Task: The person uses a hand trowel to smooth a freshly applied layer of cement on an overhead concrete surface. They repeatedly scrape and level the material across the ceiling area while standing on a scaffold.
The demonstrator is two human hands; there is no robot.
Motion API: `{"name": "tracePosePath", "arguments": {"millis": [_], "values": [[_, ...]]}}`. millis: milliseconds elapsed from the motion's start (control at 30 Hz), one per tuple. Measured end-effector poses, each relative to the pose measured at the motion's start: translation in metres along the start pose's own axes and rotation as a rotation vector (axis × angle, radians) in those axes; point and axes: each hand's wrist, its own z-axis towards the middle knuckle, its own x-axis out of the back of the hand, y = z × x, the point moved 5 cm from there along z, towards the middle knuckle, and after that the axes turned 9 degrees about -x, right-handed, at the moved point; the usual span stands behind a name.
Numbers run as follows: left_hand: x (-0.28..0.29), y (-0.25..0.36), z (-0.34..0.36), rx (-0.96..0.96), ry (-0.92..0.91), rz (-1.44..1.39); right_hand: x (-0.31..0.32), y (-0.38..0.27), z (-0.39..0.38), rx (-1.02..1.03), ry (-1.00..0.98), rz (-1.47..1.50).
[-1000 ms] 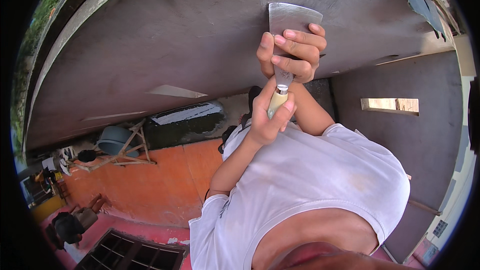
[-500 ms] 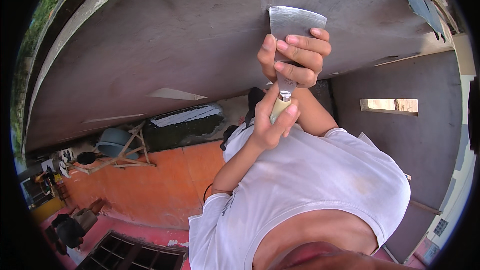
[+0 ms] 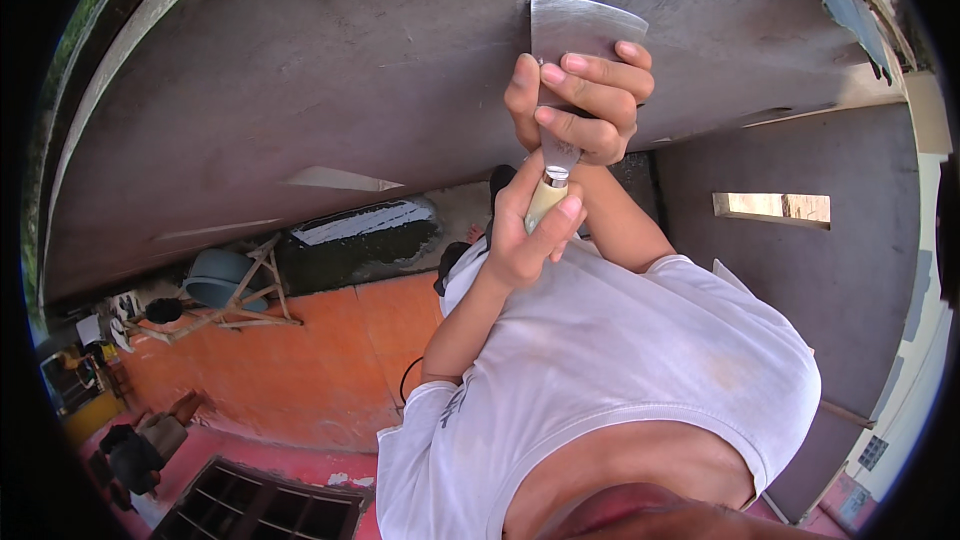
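A putty knife [image 3: 583,26] with a broad metal blade and a cream handle points up in front of me. My left hand [image 3: 522,250] is closed round its handle, with the thumb lying along it. Higher up, my right hand [image 3: 598,105] wraps the blade, its fingers bent across the face and the thumb at the left edge. Behind the blade's wide end rises a grey plastered wall [image 3: 300,70]; whether the edge touches it I cannot tell.
Another grey wall [image 3: 790,290] with a slot opening [image 3: 770,208] stands at the right. To the left are an orange surface [image 3: 260,370], a blue-grey tub [image 3: 215,278] by a wooden trestle [image 3: 250,290], and a dark grated window [image 3: 265,505]. Another person [image 3: 135,455] is at the far lower left.
Both hands and the putty knife have shifted slightly up and left in the view. The grip looks the same; the background has also slid a little left.
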Motion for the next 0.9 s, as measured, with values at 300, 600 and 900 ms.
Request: {"name": "tracePosePath", "arguments": {"millis": [300,600,900], "values": [[-0.002,0.015,0.013,-0.031,-0.046,-0.002,-0.012,0.001,0.018,0.039,0.075,0.036],[-0.001,0.024,0.013,-0.013,-0.052,0.038,-0.017,-0.001,0.022,0.062,0.098,0.018],[-0.002,0.026,0.015,-0.024,-0.039,0.129,-0.016,0.001,0.018,0.047,0.086,-0.014]]}}
